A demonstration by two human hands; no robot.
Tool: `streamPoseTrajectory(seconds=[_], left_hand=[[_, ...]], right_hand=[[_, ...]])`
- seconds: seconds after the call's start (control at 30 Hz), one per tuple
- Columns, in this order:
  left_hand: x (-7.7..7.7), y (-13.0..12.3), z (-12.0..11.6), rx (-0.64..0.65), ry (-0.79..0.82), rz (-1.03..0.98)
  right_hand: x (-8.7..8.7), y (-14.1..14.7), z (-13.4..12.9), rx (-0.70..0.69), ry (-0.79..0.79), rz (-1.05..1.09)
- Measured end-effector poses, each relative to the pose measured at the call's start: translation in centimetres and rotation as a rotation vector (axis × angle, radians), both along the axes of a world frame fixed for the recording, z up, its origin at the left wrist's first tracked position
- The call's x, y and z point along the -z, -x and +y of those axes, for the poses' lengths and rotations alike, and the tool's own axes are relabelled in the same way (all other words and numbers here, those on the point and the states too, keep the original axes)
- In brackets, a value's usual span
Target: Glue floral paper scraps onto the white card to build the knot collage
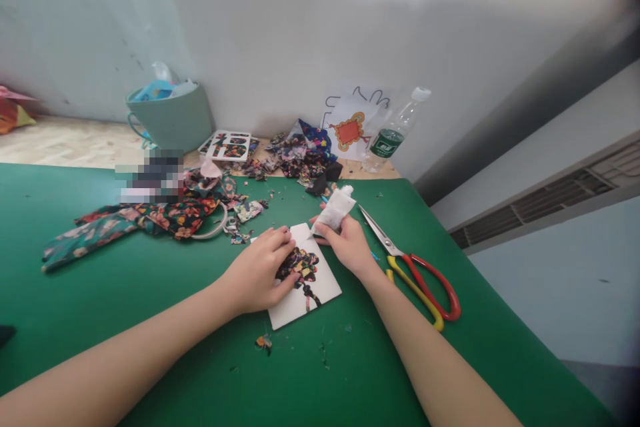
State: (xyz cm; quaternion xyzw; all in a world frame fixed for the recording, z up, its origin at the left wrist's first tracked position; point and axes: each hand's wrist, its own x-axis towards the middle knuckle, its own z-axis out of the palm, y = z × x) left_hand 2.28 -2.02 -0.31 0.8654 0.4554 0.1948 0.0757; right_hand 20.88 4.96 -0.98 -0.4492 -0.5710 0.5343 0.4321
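My left hand (pixel 264 267) lies on a white card (pixel 327 279), fingers stretched over a collage of dark floral fabric scraps (pixel 306 265). Dark strips run from the collage to the card's lower part. At the card's upper right corner, my right hand (pixel 350 243) is closed around a small white squeeze bottle (pixel 334 212) with a white cap, held tilted. Bits of a thin blue thing show behind that hand; most of it is hidden. Just right of my right hand lie scissors (pixel 400 253), with one red and one yellow handle loop.
Floral cloth (pixel 165 217) and a roll of tape (pixel 215 223) lie left on the green mat (pixel 200 367). Behind stand a teal bin (pixel 173 117), fabric-decorated cards (pixel 230 145), scraps (pixel 305 150), a drawing (pixel 347 127) and a plastic bottle (pixel 393 137).
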Motion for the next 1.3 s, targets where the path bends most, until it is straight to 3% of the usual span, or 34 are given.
streamPoseTrajectory(seconds=[0.97, 1.3], left_hand=[[-0.05, -0.02, -0.09, -0.001, 0.006, -0.015], [-0.18, -0.03, -0.14, -0.043, -0.022, -0.010]], right_hand=[[-0.35, -0.30, 0.12, 0.049, 0.073, 0.071], [-0.12, -0.75, -0.15, 0.090, -0.027, 0.006]])
